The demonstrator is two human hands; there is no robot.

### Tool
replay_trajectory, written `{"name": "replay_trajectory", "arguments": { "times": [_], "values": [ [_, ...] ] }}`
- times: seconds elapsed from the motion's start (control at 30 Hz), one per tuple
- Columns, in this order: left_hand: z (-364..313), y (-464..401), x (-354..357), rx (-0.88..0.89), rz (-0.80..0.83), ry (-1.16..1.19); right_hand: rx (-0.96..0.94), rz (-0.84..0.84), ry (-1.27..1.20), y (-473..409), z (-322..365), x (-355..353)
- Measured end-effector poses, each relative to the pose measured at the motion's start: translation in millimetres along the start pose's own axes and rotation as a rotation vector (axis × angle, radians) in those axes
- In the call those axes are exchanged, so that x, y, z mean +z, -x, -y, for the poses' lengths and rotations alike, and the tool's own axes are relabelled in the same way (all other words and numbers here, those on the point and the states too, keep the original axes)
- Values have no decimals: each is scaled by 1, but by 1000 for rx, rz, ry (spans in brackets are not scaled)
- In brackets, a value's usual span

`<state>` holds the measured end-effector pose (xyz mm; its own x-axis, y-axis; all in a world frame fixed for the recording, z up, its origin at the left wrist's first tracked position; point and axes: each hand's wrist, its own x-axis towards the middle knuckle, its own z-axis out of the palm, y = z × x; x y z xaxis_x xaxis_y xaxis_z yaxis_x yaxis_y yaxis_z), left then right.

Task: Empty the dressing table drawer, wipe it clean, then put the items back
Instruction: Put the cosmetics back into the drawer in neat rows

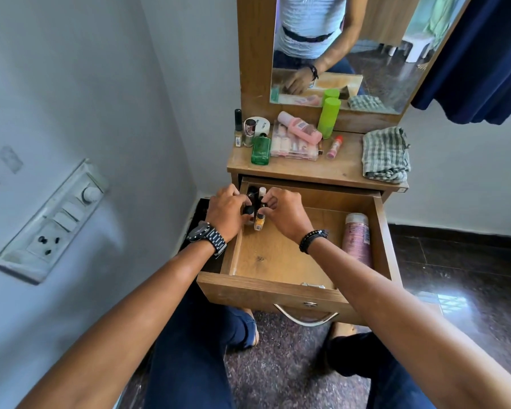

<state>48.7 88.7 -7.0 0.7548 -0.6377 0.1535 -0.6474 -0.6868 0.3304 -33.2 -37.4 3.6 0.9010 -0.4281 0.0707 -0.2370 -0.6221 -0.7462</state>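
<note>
Wooden drawer (278,258) stands open and mostly bare; both grips, left hand (226,212) and right hand (283,212), pinch small bottles (259,222) between them. Right of them lies a pink can (357,239). Beyond, the table (301,169) holds remaining cosmetics (292,137) and cloth (385,154); I judge restocking underway.

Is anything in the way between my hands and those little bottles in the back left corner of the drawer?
Nothing visible. Both the left hand and right hand are already at the small bottles, fingers curled on them. The pink bottle lies apart along the drawer's right wall.
</note>
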Motion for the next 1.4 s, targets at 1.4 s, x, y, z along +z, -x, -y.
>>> {"name": "replay_trajectory", "arguments": {
  "times": [1.4],
  "values": [
    [2, -137, -78, -14, -201, 64, -128, -166, 266, -124, 76, -28]
  ]
}}
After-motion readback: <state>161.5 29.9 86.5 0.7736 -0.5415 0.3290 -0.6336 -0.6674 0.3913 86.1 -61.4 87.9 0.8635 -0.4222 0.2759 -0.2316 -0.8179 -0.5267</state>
